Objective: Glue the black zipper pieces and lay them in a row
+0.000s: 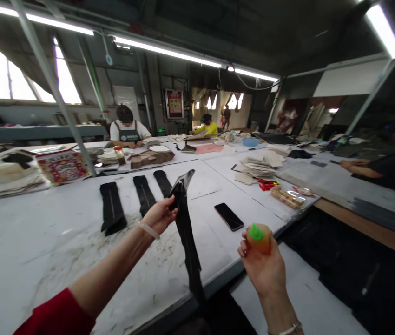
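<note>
My left hand (161, 215) pinches a long black fabric strip (187, 237) near its upper end. The strip hangs down past the table's front edge, and its top piece looks shiny and folded. In my right hand (264, 270) is a small squeeze bottle (260, 238) with a green nozzle cap and orange-yellow contents, fingers wrapped round it, raised at the table's edge. To the left of my left hand, black fabric pieces (113, 207) lie on the white table (79, 260). A black phone (229, 216) rests between my two hands.
Stacked pale sheets (255, 168), a red wrapper (266, 184) and a clear snack pack (287, 197) sit at right. Brown stacked pieces (152, 158) lie farther back. A co-worker (128, 130) sits across the table; another person's arm (368, 170) reaches in from the right.
</note>
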A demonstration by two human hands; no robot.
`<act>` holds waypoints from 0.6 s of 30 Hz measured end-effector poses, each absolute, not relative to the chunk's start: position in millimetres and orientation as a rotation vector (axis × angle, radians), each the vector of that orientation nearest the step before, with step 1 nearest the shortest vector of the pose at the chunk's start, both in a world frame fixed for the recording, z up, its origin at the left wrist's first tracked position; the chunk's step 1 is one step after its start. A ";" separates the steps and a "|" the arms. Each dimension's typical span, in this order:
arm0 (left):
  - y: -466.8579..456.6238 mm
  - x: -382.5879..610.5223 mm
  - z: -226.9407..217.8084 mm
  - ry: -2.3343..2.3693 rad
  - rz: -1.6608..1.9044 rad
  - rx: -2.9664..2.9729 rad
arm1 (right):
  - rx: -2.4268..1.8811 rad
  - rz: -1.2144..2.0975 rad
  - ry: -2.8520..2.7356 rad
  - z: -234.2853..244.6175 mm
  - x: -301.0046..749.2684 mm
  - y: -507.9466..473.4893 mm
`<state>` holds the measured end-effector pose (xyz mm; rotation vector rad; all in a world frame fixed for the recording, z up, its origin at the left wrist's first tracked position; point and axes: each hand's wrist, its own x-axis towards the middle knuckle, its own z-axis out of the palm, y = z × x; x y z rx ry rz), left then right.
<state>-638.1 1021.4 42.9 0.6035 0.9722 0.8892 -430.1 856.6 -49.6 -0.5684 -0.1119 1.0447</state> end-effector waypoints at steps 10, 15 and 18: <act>998.1 -802.7 25.4 1.149 1.125 0.285 | -0.739 1.268 -0.088 -75.1 -458.6 854.3; 983.7 -873.7 -0.9 1.204 1.310 0.122 | -0.712 1.330 -0.106 -82.9 -477.8 852.2; 975.1 -910.3 -16.5 1.279 1.342 0.078 | -0.748 1.348 -0.171 -91.4 -482.6 851.4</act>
